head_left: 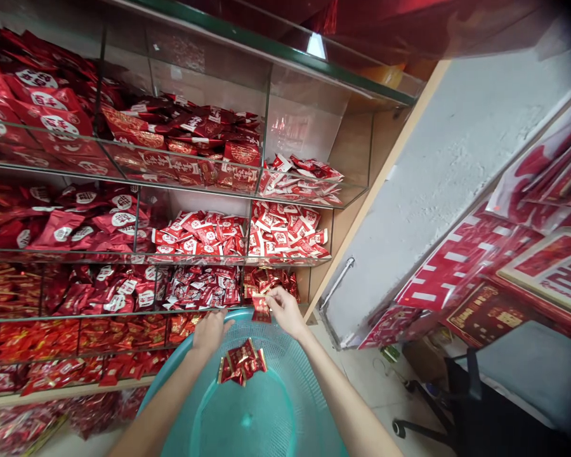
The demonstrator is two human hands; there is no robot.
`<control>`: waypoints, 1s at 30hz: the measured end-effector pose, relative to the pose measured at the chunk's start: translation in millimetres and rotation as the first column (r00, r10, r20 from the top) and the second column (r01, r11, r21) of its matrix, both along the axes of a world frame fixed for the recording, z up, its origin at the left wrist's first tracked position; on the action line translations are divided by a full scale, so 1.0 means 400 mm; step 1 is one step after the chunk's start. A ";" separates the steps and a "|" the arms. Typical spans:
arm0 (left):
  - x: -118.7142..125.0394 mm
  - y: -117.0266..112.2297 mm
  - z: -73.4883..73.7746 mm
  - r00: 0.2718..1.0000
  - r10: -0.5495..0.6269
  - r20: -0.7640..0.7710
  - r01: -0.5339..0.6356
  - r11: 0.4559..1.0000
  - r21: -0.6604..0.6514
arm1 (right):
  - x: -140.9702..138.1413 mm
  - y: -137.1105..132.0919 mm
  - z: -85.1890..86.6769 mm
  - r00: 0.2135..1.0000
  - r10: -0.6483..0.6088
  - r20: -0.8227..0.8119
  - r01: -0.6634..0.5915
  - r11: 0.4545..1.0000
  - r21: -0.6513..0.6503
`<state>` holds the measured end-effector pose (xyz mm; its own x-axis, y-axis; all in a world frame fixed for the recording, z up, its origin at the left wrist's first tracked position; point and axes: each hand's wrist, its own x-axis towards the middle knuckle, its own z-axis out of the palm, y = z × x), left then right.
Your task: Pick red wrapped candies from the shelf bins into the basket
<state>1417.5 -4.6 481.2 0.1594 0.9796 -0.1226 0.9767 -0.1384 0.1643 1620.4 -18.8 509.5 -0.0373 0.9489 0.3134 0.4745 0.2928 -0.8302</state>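
Two hands [210, 333] [285, 312], one basket [247, 435], one chair [497, 406]

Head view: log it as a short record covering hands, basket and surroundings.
Left hand: at the basket's far rim; grip unclear
Right hand: pinching a red packet
Basket: teal, perforated sides
Basket contents: small pile of red-and-gold packets, toward the far side
Shelves: ahead, with glass-divided compartments of mostly red packets
Right side: grey wall, red goods, black chair

Teal basket [245, 419] cropped by bottom edge.
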 end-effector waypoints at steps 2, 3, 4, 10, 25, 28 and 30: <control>0.000 0.000 -0.002 1.000 -0.006 0.007 0.006 1.000 0.024 | 0.004 -0.016 -0.030 0.995 0.099 0.000 -0.098 0.986 -0.135; -0.001 0.000 -0.003 1.000 -0.016 0.006 0.016 0.999 0.042 | 0.007 -0.024 -0.047 0.990 0.141 0.017 -0.135 0.968 -0.212; -0.001 0.001 -0.005 1.000 -0.024 0.002 0.024 0.998 0.053 | 0.010 -0.032 -0.065 0.983 0.178 0.044 -0.158 0.944 -0.290; -0.004 0.003 -0.014 0.999 -0.048 -0.014 0.049 0.995 0.088 | 0.020 -0.065 -0.145 0.896 0.320 0.308 -0.087 0.807 -0.584; -0.008 0.004 -0.015 0.998 -0.052 -0.017 0.053 0.996 0.073 | -0.021 -0.082 -0.149 0.683 0.107 0.722 0.259 0.889 -0.377; -0.008 0.006 -0.015 0.998 -0.055 -0.010 0.055 0.995 0.079 | -0.021 -0.087 -0.117 0.630 0.115 0.768 0.274 0.892 -0.358; -0.008 0.007 -0.014 0.999 -0.044 -0.006 0.045 0.997 0.065 | -0.018 -0.091 -0.106 0.629 0.111 0.769 0.278 0.892 -0.356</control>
